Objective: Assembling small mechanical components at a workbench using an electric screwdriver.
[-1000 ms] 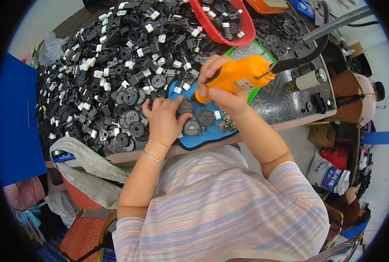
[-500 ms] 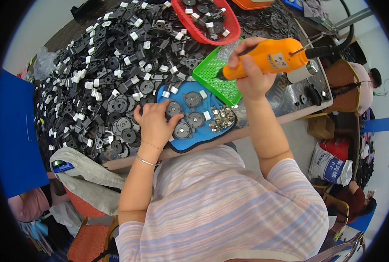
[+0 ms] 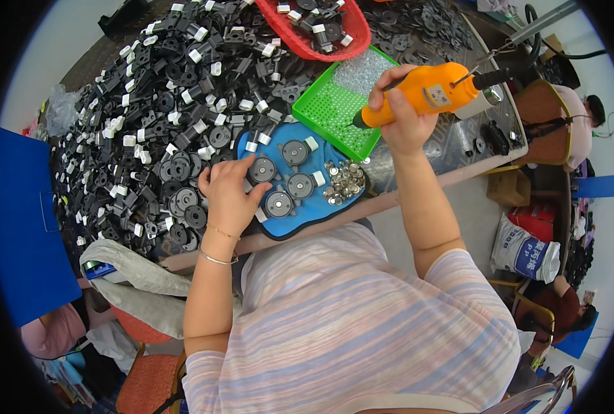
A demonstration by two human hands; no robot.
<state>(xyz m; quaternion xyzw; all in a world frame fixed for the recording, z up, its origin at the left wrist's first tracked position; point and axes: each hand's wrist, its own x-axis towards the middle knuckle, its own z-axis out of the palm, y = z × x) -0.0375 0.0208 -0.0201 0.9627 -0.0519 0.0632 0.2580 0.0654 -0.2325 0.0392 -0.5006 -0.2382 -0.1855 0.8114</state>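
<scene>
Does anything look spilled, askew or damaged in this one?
Nothing clearly stands out. The black and white parts lie in a jumbled heap, but on the table; the small metal pieces are loosely clustered on the blue mat. The orange tool in the right hand looks intact. Fine damage would be too small to see.
</scene>
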